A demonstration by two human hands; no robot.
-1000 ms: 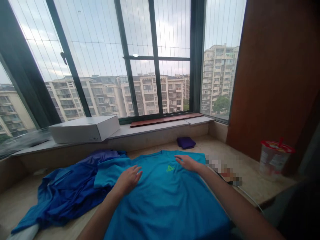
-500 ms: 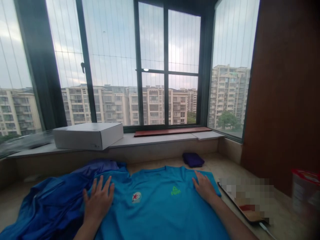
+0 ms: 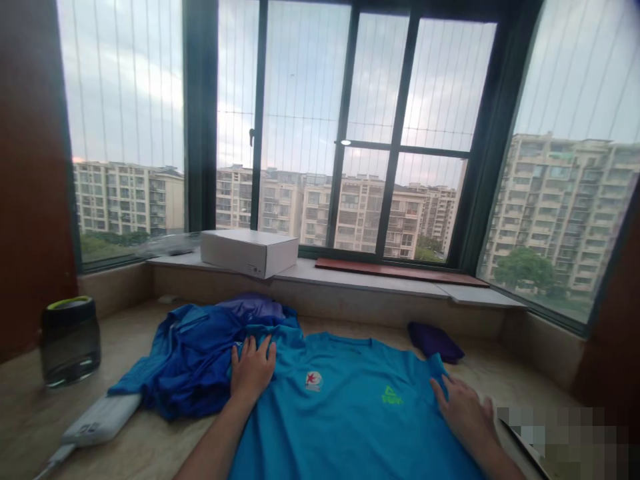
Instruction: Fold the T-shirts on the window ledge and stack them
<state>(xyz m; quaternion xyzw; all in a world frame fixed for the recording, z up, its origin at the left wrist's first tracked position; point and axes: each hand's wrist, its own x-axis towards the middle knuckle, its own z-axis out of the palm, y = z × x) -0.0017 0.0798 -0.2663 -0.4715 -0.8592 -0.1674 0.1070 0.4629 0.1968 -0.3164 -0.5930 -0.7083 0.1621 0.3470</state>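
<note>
A bright blue T-shirt (image 3: pixel 350 413) lies spread out front side up, with a round white badge (image 3: pixel 314 381) and a green logo (image 3: pixel 391 395) on its chest. My left hand (image 3: pixel 254 368) rests on the sleeve at the left, fingers spread and palm down. At the opposite sleeve, my right hand (image 3: pixel 464 408) touches the cloth along its outer edge with fingers apart; some of its fingers are blurred. Just left of the shirt, a heap of darker blue clothing (image 3: pixel 195 363) lies crumpled, partly against my left hand.
A dark bottle (image 3: pixel 70 341) stands at the far left, near a white power bank (image 3: pixel 100 419) with a cable. Behind are a white box (image 3: pixel 250 253) on the sill and a folded purple cloth (image 3: pixel 436 341). A dark-edged, pixelated flat object (image 3: pixel 530 443) lies at right.
The view has turned left, bringing the bottle and power bank into sight. My right hand has shifted to the outer edge of the sleeve, whose corner now sticks up. My left hand stays on its sleeve.
</note>
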